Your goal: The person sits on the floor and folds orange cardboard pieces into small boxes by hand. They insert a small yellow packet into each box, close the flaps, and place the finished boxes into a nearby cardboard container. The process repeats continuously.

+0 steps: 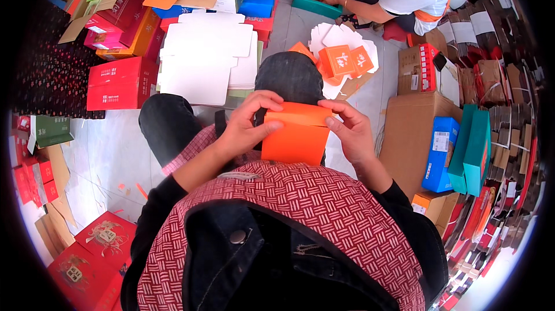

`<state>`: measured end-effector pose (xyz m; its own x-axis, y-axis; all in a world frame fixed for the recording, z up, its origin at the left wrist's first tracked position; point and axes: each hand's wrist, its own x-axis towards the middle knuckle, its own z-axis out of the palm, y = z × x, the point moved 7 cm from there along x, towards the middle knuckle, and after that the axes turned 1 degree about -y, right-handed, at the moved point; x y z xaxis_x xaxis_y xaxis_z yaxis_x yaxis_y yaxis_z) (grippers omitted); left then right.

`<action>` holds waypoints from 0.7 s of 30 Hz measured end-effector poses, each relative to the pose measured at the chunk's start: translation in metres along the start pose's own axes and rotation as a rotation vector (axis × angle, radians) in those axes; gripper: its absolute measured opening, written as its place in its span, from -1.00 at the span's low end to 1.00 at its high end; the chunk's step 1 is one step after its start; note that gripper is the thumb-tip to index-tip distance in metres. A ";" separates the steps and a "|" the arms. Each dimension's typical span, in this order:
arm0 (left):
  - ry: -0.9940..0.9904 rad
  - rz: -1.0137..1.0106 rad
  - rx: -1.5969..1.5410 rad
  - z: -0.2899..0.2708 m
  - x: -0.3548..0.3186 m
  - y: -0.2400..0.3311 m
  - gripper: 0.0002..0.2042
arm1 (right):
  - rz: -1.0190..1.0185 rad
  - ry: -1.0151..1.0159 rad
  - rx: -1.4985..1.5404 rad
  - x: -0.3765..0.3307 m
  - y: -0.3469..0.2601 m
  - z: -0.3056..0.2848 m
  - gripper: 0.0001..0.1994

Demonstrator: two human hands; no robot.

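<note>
An orange cardboard box (296, 142), partly folded, is held up in front of my lap. Its upper flap bends along a crease between my two hands. My left hand (251, 121) pinches the upper left corner with thumb and fingers. At the upper right corner, my right hand (348, 127) grips the edge, thumb on the near face. Beyond my knee, several finished-looking small orange boxes (337, 61) lie on white card sheets. A stack of flat white card blanks (199, 65) sits ahead to the left.
Red cartons (118, 84) and a large brown carton (413, 131) flank me. Blue (440, 152) and teal boxes (477, 143) stand at the right beside stacked flat cardboard (511, 137). Across from me, another person (399, 4) handles orange boxes over a green tray (306, 3).
</note>
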<state>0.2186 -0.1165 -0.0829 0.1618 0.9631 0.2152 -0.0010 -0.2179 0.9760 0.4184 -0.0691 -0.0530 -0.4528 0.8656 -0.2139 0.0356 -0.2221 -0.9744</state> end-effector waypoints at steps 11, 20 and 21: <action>-0.086 -0.038 0.031 0.014 0.015 0.013 -0.68 | -0.008 0.082 0.077 -0.007 -0.006 0.010 -0.71; -0.044 -0.021 -0.009 0.014 0.018 0.010 -0.73 | -0.218 0.023 -0.378 -0.005 -0.014 0.011 -0.78; -0.041 -0.025 -0.009 0.014 0.017 0.009 -0.74 | -0.249 0.015 -0.409 -0.005 -0.018 0.013 -0.78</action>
<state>0.2351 -0.1042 -0.0710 0.2020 0.9609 0.1894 -0.0056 -0.1923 0.9813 0.4087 -0.0751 -0.0336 -0.4790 0.8772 0.0316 0.2764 0.1849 -0.9431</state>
